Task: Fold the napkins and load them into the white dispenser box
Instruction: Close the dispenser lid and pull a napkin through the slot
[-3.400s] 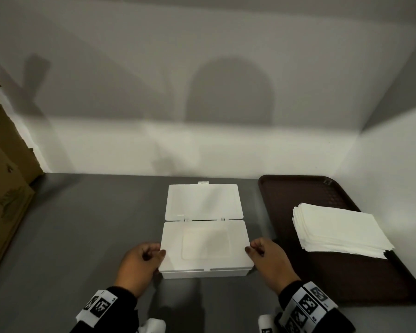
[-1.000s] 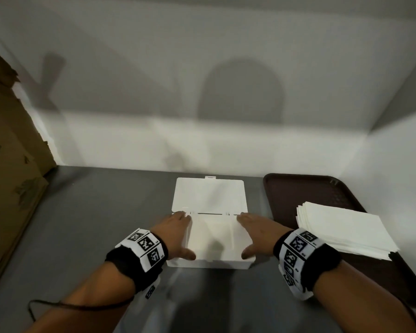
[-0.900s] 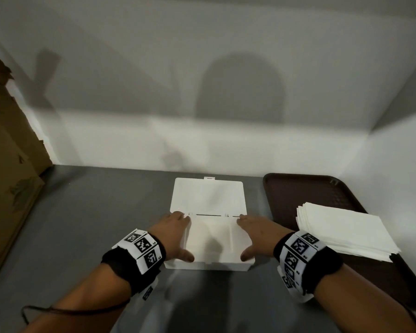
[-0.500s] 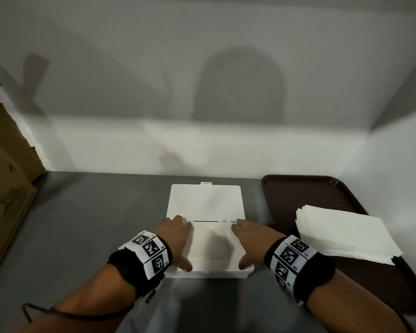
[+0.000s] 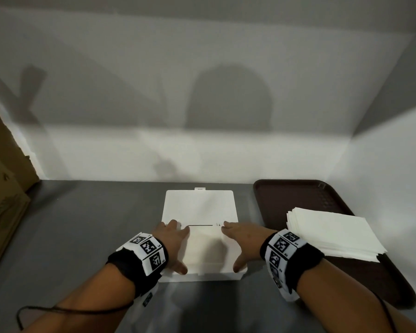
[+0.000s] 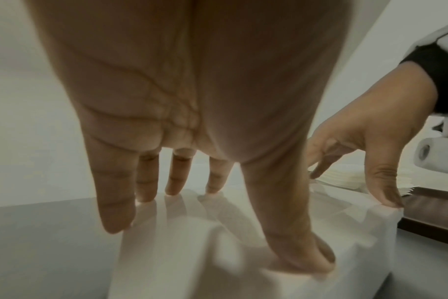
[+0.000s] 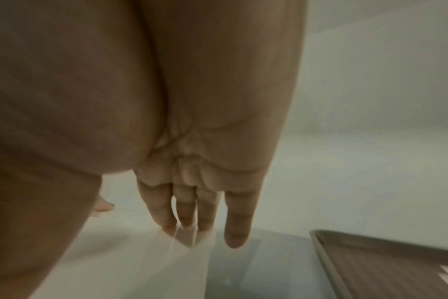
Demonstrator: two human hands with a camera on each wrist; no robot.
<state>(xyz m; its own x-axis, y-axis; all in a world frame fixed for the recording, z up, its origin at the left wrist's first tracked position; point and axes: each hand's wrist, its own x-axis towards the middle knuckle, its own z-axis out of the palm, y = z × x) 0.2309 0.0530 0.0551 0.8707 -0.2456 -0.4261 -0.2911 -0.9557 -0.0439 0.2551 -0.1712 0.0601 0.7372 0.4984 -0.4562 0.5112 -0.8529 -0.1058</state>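
Observation:
The white dispenser box (image 5: 208, 257) sits on the grey table, with its lid (image 5: 199, 205) lying flat open behind it. My left hand (image 5: 173, 243) lies over the box's left end and my right hand (image 5: 243, 241) over its right end. Their fingers are stretched straight to the hinge edge and the thumbs rest near the front edge. In the left wrist view the left hand (image 6: 258, 224) touches the box (image 6: 179, 252) with its fingertips and thumb. The right wrist view is blurred; the right hand (image 7: 192, 222) has straight fingers. A stack of white napkins (image 5: 332, 231) lies to the right.
The napkin stack rests on a dark brown tray (image 5: 298, 195) against the right wall. Brown cardboard (image 5: 3, 188) leans at the table's left edge. White walls close the back and right. A thin black cable (image 5: 58, 311) hangs by my left forearm.
3.4 s ago both hands were curled at the box's near corners. They have since reached forward over its ends. Over the last second they have hardly moved.

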